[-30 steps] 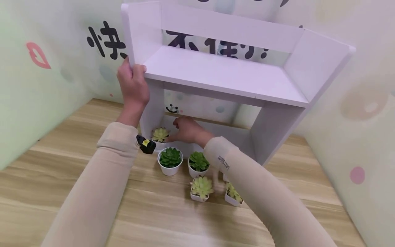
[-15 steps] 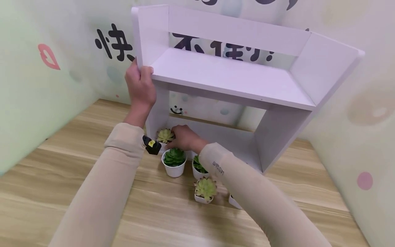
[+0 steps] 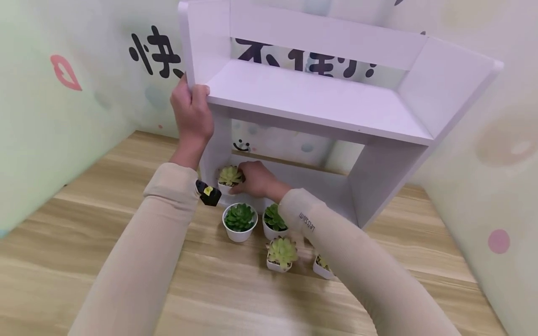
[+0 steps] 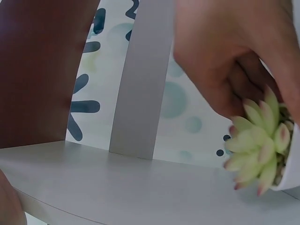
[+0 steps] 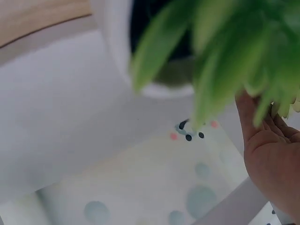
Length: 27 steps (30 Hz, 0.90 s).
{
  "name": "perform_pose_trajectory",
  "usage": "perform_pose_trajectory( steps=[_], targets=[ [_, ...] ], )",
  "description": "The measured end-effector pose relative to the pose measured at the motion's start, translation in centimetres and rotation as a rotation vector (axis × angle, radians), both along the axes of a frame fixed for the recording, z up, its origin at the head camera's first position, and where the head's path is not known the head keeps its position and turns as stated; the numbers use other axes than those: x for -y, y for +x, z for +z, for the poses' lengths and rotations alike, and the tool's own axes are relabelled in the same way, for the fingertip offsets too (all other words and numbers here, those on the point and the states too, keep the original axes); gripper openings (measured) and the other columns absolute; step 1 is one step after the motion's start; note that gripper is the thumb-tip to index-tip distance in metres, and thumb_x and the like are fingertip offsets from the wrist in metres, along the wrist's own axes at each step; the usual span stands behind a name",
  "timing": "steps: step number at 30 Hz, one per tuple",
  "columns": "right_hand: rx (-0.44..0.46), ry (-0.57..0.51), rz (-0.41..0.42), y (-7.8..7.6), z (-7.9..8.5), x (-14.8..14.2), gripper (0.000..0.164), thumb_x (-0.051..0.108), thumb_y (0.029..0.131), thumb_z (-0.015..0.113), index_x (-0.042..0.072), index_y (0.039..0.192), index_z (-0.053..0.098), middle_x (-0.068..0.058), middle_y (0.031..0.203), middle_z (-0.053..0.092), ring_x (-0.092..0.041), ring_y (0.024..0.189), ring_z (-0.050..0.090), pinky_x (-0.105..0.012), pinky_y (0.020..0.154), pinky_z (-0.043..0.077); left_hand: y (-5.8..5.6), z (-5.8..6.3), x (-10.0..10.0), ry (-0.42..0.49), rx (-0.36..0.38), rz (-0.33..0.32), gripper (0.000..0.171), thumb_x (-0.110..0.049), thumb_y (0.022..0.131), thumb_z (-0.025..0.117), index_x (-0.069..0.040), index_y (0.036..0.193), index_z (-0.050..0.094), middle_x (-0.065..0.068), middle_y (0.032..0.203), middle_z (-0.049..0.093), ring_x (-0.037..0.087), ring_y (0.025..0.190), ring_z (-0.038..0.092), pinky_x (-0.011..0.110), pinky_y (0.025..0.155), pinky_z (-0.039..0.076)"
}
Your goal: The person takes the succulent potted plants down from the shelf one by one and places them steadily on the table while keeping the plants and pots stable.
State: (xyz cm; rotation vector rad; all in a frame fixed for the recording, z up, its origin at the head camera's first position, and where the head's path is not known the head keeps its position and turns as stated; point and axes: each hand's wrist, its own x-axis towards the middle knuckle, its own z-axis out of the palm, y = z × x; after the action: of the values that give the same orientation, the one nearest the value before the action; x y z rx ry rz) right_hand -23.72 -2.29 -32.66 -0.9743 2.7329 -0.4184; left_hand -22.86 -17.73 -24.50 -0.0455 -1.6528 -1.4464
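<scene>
My left hand [image 3: 191, 112] grips the left side panel of a white two-tier shelf [image 3: 311, 100], thumb over the front edge of its upper board. Inside the lower tier, at the left end, my right hand [image 3: 257, 179] holds a pale yellow-green potted succulent [image 3: 230, 176] by its small white pot. In the left wrist view, the rosette [image 4: 258, 145] has pinkish tips and its pot is partly cut off by the frame. A dark green succulent [image 3: 239, 218] in a round white pot stands on the table in front of the shelf.
Another green succulent [image 3: 275, 218] stands beside it, partly behind my right sleeve. Nearer are a pale succulent [image 3: 282, 252] in a square pot and one more [image 3: 323, 268], half hidden by the forearm. Patterned walls rise behind the wooden table [image 3: 210, 289].
My right hand has come closer around the pale succulent's pot, which sits slightly farther back in the shelf. The left hand keeps its grip on the side panel; the head view has shifted a little.
</scene>
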Motion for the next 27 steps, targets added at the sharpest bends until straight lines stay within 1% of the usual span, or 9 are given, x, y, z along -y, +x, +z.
perform_pose_trajectory(
  steps=[3, 7, 13, 16, 19, 21, 23, 26, 27],
  targets=[
    [-0.016, -0.017, 0.012, -0.1, 0.7, -0.3, 0.044, 0.034, 0.088, 0.077, 0.001, 0.115, 0.066, -0.011, 0.106, 0.070, -0.020, 0.093, 0.059, -0.033, 0.089, 0.048, -0.2, 0.1, 0.0, -0.005, -0.006, 0.004, 0.035, -0.013, 0.087, 0.038, 0.004, 0.103, 0.064, 0.017, 0.116, 0.070, 0.010, 0.101, 0.058, 0.020, 0.089, 0.041],
    [-0.020, -0.059, 0.007, -0.1, 1.4, -0.8, 0.038, 0.036, 0.086, 0.078, 0.004, 0.103, 0.067, -0.005, 0.089, 0.065, -0.017, 0.080, 0.053, -0.029, 0.077, 0.043, -0.4, 0.1, 0.1, -0.007, -0.007, 0.002, 0.036, -0.013, 0.088, 0.037, 0.004, 0.105, 0.064, 0.017, 0.117, 0.070, 0.010, 0.102, 0.059, 0.019, 0.090, 0.042],
    [-0.005, -0.109, 0.027, 1.0, 2.7, -1.8, 0.032, 0.035, 0.085, 0.080, 0.008, 0.095, 0.065, -0.001, 0.080, 0.060, -0.015, 0.072, 0.051, -0.028, 0.072, 0.040, -0.3, -0.1, 0.1, -0.010, 0.007, -0.001, 0.036, -0.013, 0.088, 0.037, 0.003, 0.106, 0.064, 0.017, 0.117, 0.070, 0.009, 0.102, 0.058, 0.019, 0.089, 0.041],
    [-0.020, -0.128, 0.043, 1.8, 3.5, -2.2, 0.030, 0.035, 0.084, 0.080, 0.010, 0.089, 0.064, 0.000, 0.075, 0.060, -0.013, 0.068, 0.051, -0.030, 0.077, 0.044, -0.2, -0.1, 0.2, -0.011, 0.008, -0.003, 0.038, -0.013, 0.088, 0.037, 0.004, 0.108, 0.064, 0.016, 0.118, 0.070, 0.010, 0.102, 0.059, 0.019, 0.089, 0.041],
    [-0.050, -0.137, 0.056, 2.6, 4.4, -2.7, 0.033, 0.035, 0.083, 0.081, 0.011, 0.081, 0.059, 0.002, 0.068, 0.055, -0.013, 0.063, 0.048, -0.028, 0.100, 0.046, -0.1, -0.1, 0.2, -0.015, 0.006, -0.011, 0.038, -0.013, 0.088, 0.037, 0.004, 0.107, 0.064, 0.016, 0.118, 0.070, 0.010, 0.103, 0.059, 0.020, 0.089, 0.041],
    [-0.057, -0.148, 0.065, 3.1, 5.1, -3.1, 0.035, 0.035, 0.083, 0.082, 0.011, 0.079, 0.056, 0.002, 0.066, 0.053, -0.012, 0.061, 0.047, -0.027, 0.101, 0.045, -0.1, -0.1, 0.2, -0.018, 0.003, -0.016, 0.038, -0.013, 0.088, 0.037, 0.004, 0.108, 0.064, 0.016, 0.118, 0.070, 0.011, 0.104, 0.059, 0.019, 0.090, 0.042],
    [-0.053, -0.162, 0.077, 3.7, 5.8, -3.4, 0.034, 0.033, 0.083, 0.082, 0.011, 0.081, 0.057, 0.002, 0.067, 0.055, -0.012, 0.062, 0.048, -0.025, 0.094, 0.047, -0.1, -0.2, 0.2, -0.021, 0.001, -0.020, 0.039, -0.014, 0.088, 0.037, 0.004, 0.110, 0.064, 0.015, 0.119, 0.070, 0.011, 0.105, 0.060, 0.019, 0.091, 0.042],
    [-0.031, -0.187, 0.083, 4.5, 6.8, -3.8, 0.030, 0.031, 0.083, 0.082, 0.011, 0.090, 0.062, 0.000, 0.076, 0.063, -0.012, 0.067, 0.055, -0.028, 0.069, 0.044, -0.1, -0.2, 0.3, -0.032, -0.004, -0.020, 0.042, -0.014, 0.087, 0.036, 0.005, 0.113, 0.064, 0.014, 0.121, 0.070, 0.010, 0.107, 0.060, 0.019, 0.093, 0.043],
    [-0.027, -0.190, 0.082, 4.8, 7.1, -3.9, 0.030, 0.031, 0.083, 0.082, 0.011, 0.093, 0.063, -0.001, 0.078, 0.066, -0.012, 0.068, 0.056, -0.027, 0.067, 0.044, -0.1, -0.2, 0.3, -0.034, -0.004, -0.020, 0.043, -0.014, 0.087, 0.036, 0.005, 0.113, 0.064, 0.014, 0.121, 0.070, 0.009, 0.107, 0.060, 0.019, 0.093, 0.043]
  ],
)
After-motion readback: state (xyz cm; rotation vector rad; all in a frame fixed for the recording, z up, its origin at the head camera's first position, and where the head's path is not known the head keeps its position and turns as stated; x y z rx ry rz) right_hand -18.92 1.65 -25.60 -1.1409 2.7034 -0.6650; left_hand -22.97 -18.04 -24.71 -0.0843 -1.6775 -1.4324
